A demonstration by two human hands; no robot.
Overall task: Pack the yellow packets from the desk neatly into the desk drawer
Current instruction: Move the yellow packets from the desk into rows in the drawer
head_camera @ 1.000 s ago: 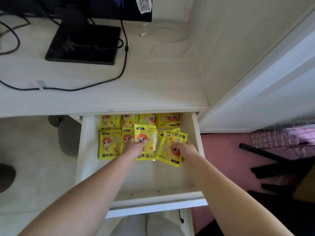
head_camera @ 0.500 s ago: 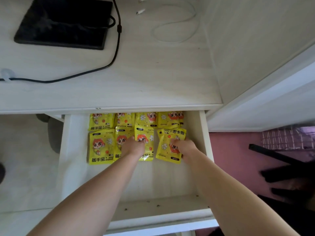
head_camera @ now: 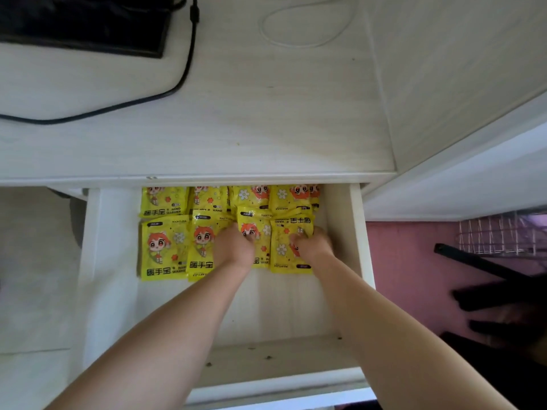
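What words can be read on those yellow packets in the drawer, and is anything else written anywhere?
"暖手宝" and "HAND WARMER": front-left packet, bottom edge.
"暖手宝": second front packet, bottom edge.
"暖手宝 HAND WARMER": back-left packet.
"MANYIJIA": small print on several packets, just legible.
"HAND" upside down: packet under the right hand.
Small dark tags on the packets: too small to read.
Desk: no text.

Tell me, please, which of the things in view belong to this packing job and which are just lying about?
Part of the job:
- yellow packets, lying in two rows
- drawer, pulled open
- left hand and right hand, each pressing on a front-row packet

Just lying about:
- black cable on the desk
- white cable
- black stand
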